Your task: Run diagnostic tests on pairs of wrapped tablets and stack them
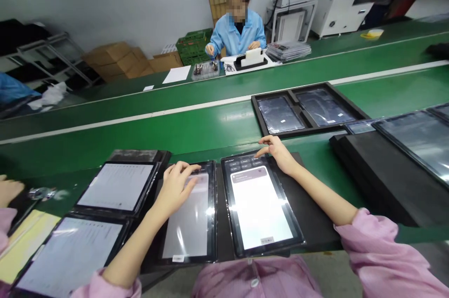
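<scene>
Two tablets lie side by side on black foam in front of me. My left hand (177, 185) is over the upper part of the left tablet (191, 228), whose screen is a dim grey-white; its fingers are apart and hold nothing. At the top edge of the right tablet (263, 209), my right hand (279, 154) reaches in with its index finger stretched out. That screen is bright white, with a grey notification box and a panel of dark buttons above it. Whether the fingertips touch the glass, I cannot tell.
To the left lie two more lit tablets, one farther (110, 185) and one nearer (73, 256). A black foam tray (257, 118) holds dark tablets on the green belt (196, 125). Black foam (382, 181) with tablets stands right. A co-worker (238, 31) sits opposite; another person's hand (9, 190) shows far left.
</scene>
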`<state>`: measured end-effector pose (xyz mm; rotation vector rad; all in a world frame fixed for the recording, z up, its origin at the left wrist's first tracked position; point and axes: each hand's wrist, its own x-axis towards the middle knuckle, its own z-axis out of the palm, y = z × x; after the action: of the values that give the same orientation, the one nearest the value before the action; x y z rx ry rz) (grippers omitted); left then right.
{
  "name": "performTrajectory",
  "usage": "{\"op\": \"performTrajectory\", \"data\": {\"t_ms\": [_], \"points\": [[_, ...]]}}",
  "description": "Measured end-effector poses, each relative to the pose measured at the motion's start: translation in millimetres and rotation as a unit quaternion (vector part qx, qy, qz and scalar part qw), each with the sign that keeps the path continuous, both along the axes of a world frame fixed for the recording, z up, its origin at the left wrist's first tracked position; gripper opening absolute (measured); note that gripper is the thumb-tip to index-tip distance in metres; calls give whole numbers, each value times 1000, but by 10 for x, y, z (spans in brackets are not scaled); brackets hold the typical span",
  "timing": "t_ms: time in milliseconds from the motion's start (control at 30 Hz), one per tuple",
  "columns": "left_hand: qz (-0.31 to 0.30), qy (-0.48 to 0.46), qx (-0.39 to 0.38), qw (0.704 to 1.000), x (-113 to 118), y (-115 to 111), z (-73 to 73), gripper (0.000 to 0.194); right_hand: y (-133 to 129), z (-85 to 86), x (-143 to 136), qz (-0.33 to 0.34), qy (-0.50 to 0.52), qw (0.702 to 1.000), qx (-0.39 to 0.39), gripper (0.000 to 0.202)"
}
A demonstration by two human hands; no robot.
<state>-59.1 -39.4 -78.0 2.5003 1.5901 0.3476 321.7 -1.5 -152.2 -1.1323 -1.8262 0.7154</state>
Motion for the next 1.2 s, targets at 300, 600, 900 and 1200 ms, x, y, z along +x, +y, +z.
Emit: {"op": "performTrajectory", "data": {"t_ms": [300,600,900,1200], "points": [[18,-40,-51,998,119,208,59,46,87,-45,-27,-13,42,999,-21,84],[-41,39,-276,959,256,822,270,52,257,24,-19,41,31,983,-178,66],[-74,72,-257,961,346,804,415,52,359,222,-76,85,18,968,-236,53],[-52,54,-223,972,155,1016,224,86,489,440,-90,124,52,949,-287,50]]}}
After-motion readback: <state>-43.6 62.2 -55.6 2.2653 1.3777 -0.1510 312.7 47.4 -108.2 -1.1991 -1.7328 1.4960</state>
